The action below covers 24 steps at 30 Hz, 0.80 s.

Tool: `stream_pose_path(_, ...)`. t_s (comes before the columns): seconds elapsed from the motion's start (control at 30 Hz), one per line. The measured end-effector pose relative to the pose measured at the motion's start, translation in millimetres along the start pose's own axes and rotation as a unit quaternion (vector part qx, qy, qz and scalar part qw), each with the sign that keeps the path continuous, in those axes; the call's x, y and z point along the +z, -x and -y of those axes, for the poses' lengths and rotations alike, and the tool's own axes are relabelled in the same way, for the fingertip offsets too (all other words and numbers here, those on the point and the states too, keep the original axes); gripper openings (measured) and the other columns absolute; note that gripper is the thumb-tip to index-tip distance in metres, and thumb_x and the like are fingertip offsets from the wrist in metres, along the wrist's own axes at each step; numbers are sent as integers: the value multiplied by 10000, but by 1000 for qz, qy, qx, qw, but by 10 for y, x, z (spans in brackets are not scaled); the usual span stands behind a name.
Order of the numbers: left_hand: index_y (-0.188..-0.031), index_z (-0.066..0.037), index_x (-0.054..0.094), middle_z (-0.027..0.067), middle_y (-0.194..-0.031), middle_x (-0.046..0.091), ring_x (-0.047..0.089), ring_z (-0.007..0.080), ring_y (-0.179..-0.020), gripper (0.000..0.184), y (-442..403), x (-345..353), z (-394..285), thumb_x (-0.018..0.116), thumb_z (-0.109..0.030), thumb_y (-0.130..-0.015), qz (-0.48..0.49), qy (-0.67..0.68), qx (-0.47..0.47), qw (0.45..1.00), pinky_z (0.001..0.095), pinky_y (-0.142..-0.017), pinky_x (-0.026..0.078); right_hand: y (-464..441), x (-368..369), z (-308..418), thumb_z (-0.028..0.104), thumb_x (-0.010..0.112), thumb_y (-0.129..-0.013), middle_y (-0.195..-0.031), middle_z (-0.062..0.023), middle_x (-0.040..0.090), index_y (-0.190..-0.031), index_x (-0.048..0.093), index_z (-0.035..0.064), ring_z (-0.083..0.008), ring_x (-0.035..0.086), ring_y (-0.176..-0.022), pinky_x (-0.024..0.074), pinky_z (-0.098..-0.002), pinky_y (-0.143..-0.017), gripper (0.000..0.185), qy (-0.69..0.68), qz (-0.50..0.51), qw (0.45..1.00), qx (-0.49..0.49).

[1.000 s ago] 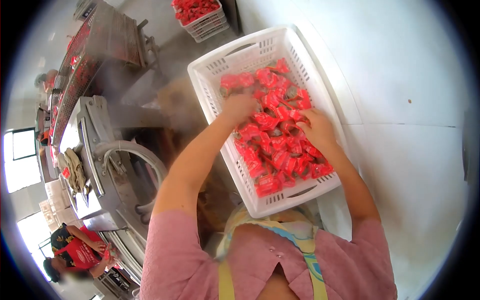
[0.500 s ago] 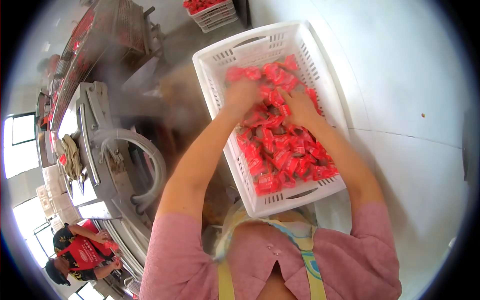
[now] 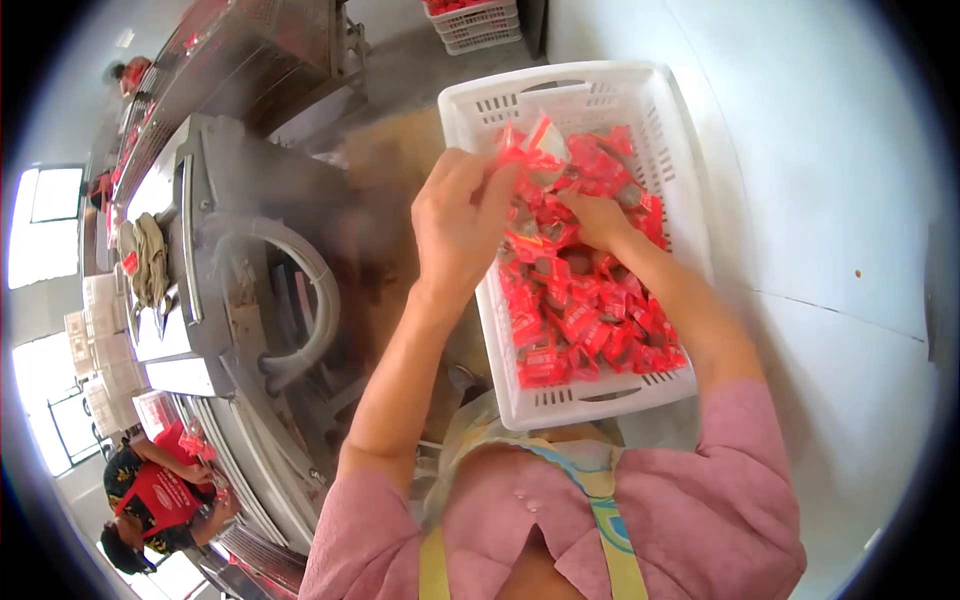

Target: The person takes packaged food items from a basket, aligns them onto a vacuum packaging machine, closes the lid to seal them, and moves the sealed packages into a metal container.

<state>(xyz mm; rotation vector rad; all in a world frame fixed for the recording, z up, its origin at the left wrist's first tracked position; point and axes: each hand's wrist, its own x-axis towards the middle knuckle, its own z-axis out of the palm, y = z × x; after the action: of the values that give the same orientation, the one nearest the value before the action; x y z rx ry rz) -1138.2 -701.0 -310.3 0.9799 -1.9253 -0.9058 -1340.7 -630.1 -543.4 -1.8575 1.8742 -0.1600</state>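
A white plastic crate (image 3: pixel 590 408) holds many small red plastic packets (image 3: pixel 585 318), some with clear parts showing a brown content. My left hand (image 3: pixel 455 212) is raised over the crate's left rim, its fingers closed on a red packet (image 3: pixel 540 150) with a pale, clear side. That packet is somewhat blurred and sits above the pile. My right hand (image 3: pixel 600 222) reaches into the middle of the pile. Its fingertips are down among the packets and partly hidden, so whether they grip one does not show.
Left of the crate stands a grey metal machine (image 3: pixel 190 250) with a thick pale hose (image 3: pixel 325 300). Stacked crates (image 3: pixel 483 28) with red packets are at the far top. A co-worker in a red apron (image 3: pixel 165 495) handles red packets at lower left. A pale wall (image 3: pixel 820 200) rises at right.
My left hand has come up and left out of the pile with a packet. My right hand stays among the packets. The view has shifted, so the crate appears slightly further right.
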Motion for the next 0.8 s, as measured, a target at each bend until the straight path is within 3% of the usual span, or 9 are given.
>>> stream_pose_path(0.03, -808, 39, 625, 59, -711, 520, 472, 111, -598, 69, 54, -67, -1, 649, -21, -831, -16, -9, 24, 1000, 246, -536, 373, -28, 18, -17, 17, 569, -740, -1125, -153, 622, -1324, 487, 175, -357, 626, -937, 507, -449, -773, 610, 5, -22, 999, -35)
stream_pose_path(0.13, -841, -4, 673, 69, -705, 541, 543, 111, -552, 35, 236, -337, -103, 667, -14, -808, -27, -5, 33, 999, 253, -498, 412, 62, -144, 68, -9, 530, -750, -1018, -132, 661, -1077, 680, 136, -327, 630, -900, 493, -415, -760, 388, -84, -86, 993, 5)
stream_pose_path(0.23, -830, 0, 667, 58, -717, 532, 526, 93, -547, 40, 465, -641, -136, 655, 24, -799, -49, -1, 17, 999, 241, -479, 390, 281, -661, 267, -20, 508, -761, -940, -145, 672, -1029, 689, 99, -309, 645, -822, 492, -387, -712, 345, -104, -123, 986, 40)
stream_pose_path(0.33, -811, 13, 651, 55, -727, 534, 516, 93, -539, 28, 753, -989, -72, 655, 35, -795, -72, -15, 11, 997, 233, -469, 382, 544, -1144, 506, -26, 510, -767, -858, -147, 669, -1002, 687, 77, -252, 640, -730, 488, -344, -668, 312, -257, -147, 952, 75)
stream_pose_path(0.43, -813, 20, 639, 54, -730, 537, 518, 95, -540, 40, 1102, -1397, -18, 665, 36, -788, -93, -46, 1, 995, 233, -471, 383, 666, -1327, 415, -37, 512, -753, -812, -114, 678, -1006, 689, 59, -223, 637, -739, 486, -312, -690, 324, -105, -180, 976, 60)
stream_pose_path(0.47, -815, 20, 639, 54, -732, 539, 518, 95, -540, 39, 1238, -1554, 29, 665, 35, -790, -104, -49, -4, 993, 233, -471, 383, 701, -1398, 499, -43, 509, -758, -799, -109, 672, -1002, 687, 50, -198, 630, -732, 483, -301, -685, 316, -144, -180, 969, 84)
stream_pose_path(0.53, -818, 21, 639, 55, -735, 543, 518, 95, -541, 38, 1577, -1899, 162, 666, 32, -794, -127, -58, -17, 990, 232, -471, 383, 813, -1603, 907, -54, 505, -767, -773, -98, 660, -994, 682, 30, -148, 616, -719, 476, -279, -676, 300, -222, -174, 951, 129)
stream_pose_path(0.63, -821, 24, 641, 55, -729, 542, 519, 94, -541, 37, 2137, -2500, 264, 670, 26, -798, -174, -70, -44, 981, 230, -473, 385, 769, -1678, 1634, -68, 535, -809, -774, -40, 666, -923, 672, -20, -68, 585, -707, 467, -225, -658, 185, -197, -180, 963, 45)
stream_pose_path(0.8, -844, 17, 658, 51, -699, 524, 517, 101, -540, 48, 3275, -3708, 359, 673, 14, -799, -275, -84, -85, 954, 238, -476, 388, 590, -1382, 3761, -47, 539, -812, -783, 1, 651, -915, 665, -21, -41, 550, -706, 441, -211, -644, 165, -317, -75, 943, -66)
